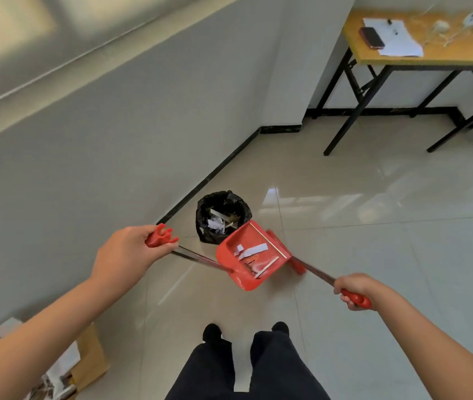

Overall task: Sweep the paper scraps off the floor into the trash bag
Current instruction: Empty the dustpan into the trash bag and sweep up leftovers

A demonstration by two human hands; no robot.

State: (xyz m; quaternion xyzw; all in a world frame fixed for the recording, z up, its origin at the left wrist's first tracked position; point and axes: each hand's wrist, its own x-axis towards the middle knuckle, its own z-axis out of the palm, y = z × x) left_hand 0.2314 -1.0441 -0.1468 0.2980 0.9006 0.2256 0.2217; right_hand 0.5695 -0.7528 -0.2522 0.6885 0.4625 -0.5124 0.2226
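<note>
A red dustpan (231, 268) hangs tilted just above the floor, right beside a black trash bag (205, 229). White and tan paper scraps (254, 251) lie inside the pan. More scraps show inside the bag. My left hand (127, 255) grips the red top of the dustpan's long metal handle. My right hand (352, 287) holds the red grip of a broom handle, and the red broom bristles (297, 265) sit behind the pan's right edge.
The trash bag stands against the wall's black baseboard (215, 171). A wooden folding table (437, 57) with a phone and papers is at the far right. A brown cardboard box (89, 362) sits at lower left. My legs and shoes (247, 356) are below.
</note>
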